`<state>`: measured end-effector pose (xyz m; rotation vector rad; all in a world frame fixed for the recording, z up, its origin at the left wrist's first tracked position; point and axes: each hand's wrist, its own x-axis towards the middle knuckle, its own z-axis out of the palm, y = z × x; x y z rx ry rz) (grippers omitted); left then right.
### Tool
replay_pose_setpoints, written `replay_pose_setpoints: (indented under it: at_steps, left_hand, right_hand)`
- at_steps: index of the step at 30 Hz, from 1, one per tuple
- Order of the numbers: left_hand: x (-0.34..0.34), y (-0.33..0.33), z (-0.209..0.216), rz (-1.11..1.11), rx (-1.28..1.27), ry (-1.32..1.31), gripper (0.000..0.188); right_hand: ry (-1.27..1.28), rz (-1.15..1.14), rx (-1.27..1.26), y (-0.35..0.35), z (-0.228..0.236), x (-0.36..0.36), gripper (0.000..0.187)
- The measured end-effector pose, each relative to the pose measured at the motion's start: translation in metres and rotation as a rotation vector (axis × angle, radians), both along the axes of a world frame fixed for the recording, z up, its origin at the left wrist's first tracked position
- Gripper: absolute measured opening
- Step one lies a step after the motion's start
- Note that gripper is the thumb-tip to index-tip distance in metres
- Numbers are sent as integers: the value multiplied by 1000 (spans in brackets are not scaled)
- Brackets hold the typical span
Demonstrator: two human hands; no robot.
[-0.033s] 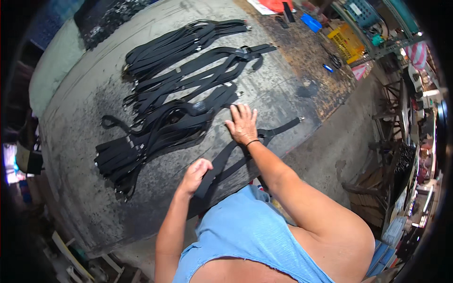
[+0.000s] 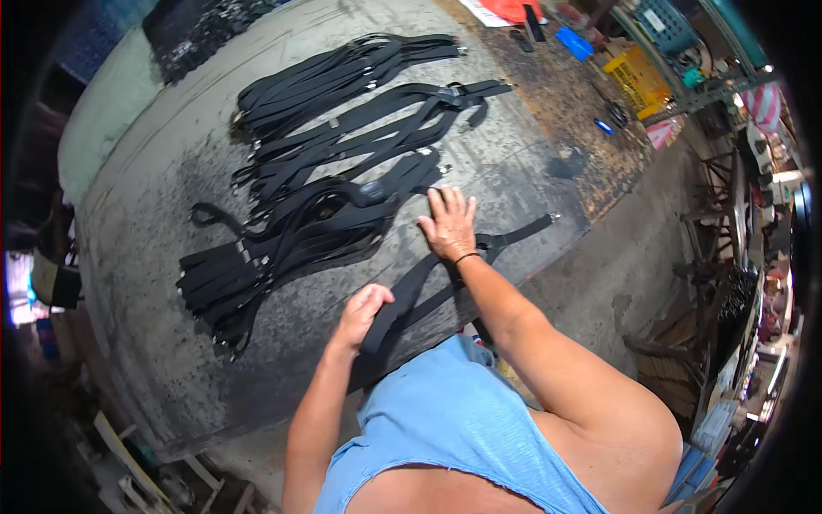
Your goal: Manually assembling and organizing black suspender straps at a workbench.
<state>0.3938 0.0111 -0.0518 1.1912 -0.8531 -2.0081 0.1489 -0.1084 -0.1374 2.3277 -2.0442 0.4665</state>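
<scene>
A single pair of black suspenders [image 2: 413,281] lies across the near edge of the table, its straps meeting beside my right wrist and one end with a metal clip pointing right. My left hand [image 2: 364,315] is closed at the edge of the near strap, fingers curled; the fingertips are partly hidden. Flat on the tabletop, fingers spread, my right hand [image 2: 449,224] presses at the upper part of these straps. Left of it lies a heap of black suspenders [image 2: 295,231] with metal clips. Two more bundles, a middle bundle [image 2: 368,133] and a far bundle [image 2: 334,81], lie beyond.
The worn grey table [image 2: 145,308] has a brown board [image 2: 574,111] at its right end, carrying a blue box [image 2: 574,43] and small tools. A yellow basket [image 2: 638,81] and metal shelving stand past it. A pale sack [image 2: 107,120] sits at the far left.
The whole view has shifted slightly, so everything appears a little farther right. Both hands keep their places on the suspenders and table.
</scene>
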Motion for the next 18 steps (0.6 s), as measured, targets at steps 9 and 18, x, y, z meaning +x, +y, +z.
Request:
replay_pose_setpoints:
  at_steps: [9,18]
  left_hand:
    - [-1,3,11,51,279,335,32]
    - [15,5,30,-46,197,179,70]
  right_hand:
    - [17,-11,48,-2,0,1,66]
    - [5,-22,44,-2,-14,-3,69]
